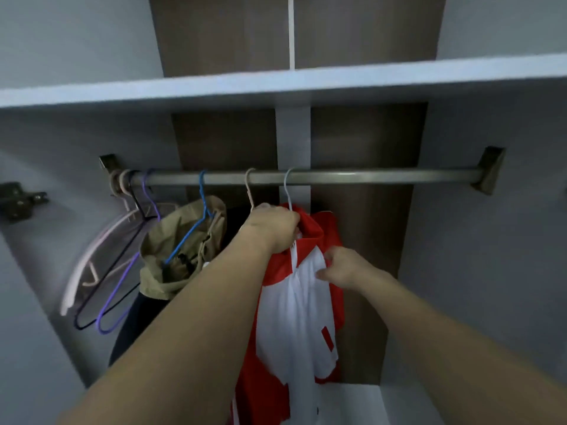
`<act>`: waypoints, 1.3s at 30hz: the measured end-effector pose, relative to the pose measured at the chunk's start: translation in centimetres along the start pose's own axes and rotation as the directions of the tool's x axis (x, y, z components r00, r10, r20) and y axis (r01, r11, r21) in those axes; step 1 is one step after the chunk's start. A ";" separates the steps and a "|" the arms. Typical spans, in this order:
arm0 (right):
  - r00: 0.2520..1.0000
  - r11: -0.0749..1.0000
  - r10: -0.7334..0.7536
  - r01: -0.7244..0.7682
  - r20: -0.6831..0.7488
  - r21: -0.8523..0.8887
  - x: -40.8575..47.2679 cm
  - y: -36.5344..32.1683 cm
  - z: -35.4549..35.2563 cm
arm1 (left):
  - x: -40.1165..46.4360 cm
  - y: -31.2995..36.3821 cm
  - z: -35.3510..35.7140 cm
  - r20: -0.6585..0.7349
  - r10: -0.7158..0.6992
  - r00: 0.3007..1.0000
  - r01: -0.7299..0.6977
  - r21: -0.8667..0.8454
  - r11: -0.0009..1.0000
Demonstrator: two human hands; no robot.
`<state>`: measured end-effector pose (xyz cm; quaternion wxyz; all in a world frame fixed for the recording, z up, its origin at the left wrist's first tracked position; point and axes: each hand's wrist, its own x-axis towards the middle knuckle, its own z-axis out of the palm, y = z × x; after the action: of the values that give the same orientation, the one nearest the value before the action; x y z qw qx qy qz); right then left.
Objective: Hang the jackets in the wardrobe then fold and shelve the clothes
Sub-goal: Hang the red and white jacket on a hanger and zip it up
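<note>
The red and white jacket (294,302) hangs from the steel wardrobe rail (337,175) on a pale wire hanger (287,188), near the middle of the rail and just right of a pinkish hanger (249,188) whose dark garment is mostly hidden behind the arm. The left hand (271,228) has its fingers curled round the red collar at the hanger's neck, gripping cloth and probably the wire beneath, though the blur makes that uncertain. The right hand (343,268) pinches the edge of the white chest panel lightly between thumb and fingers.

The jacket looks thin, soft and light, likely a smooth synthetic that slides readily on a narrow wire hanger. It has no stiffness of its own, so the sound place to hold it is high up, at the collar or shoulders where the hanger carries it; tugging lower down on the front would probably pull one shoulder off the wire.

Further left a tan jacket (181,250) sits bunched on a blue hanger (201,216), and several empty hangers (116,271) crowd the rail's end.
</note>
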<state>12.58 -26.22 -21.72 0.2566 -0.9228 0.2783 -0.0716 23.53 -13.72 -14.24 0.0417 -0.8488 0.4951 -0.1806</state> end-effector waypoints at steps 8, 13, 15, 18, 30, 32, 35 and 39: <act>0.999 0.999 0.038 -0.037 -0.026 0.022 -10.9 -5.1 -9.9 | -5.5 0.8 -9.8 0.046 -0.012 0.999 0.022 -0.229 0.973; 0.995 0.998 0.034 -0.028 -0.096 0.064 -16.5 -7.4 -12.2 | -9.5 1.6 -11.6 -0.095 -0.014 0.995 -0.009 -0.237 0.972; 0.994 0.997 0.040 -0.034 -0.105 0.064 -18.2 -7.4 -11.7 | -11.4 2.4 -11.7 -0.156 0.005 0.988 -0.043 -0.240 0.970; 0.990 0.997 0.042 -0.033 -0.131 0.067 -20.6 -6.6 -10.4 | -14.5 3.7 -11.6 -0.186 0.035 0.982 -0.085 -0.269 0.959; 0.937 0.997 0.078 -0.072 -0.342 0.028 -32.6 -5.3 -11.2 | -21.5 6.9 -14.6 -0.436 0.166 0.884 -0.289 -0.232 0.929; 0.904 0.995 0.094 -0.100 -0.417 0.009 -35.2 -5.6 -11.7 | -21.8 7.5 -15.2 -0.481 0.198 0.854 -0.357 -0.265 0.895; 0.822 0.992 0.116 -0.126 -0.558 0.020 -39.5 -6.1 -11.7 | -22.2 8.4 -16.4 -0.575 0.262 0.775 -0.489 -0.283 0.825; 0.690 0.989 0.118 -0.147 -0.714 0.021 -45.7 -6.3 -10.8 | -24.3 12.0 -18.0 -0.672 0.316 0.670 -0.635 -0.298 0.713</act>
<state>-25.58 -1.24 -8.78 0.1157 -0.8052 0.4230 -0.3991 -3.47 2.94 -6.95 -0.2882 -0.5646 0.7240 -0.2721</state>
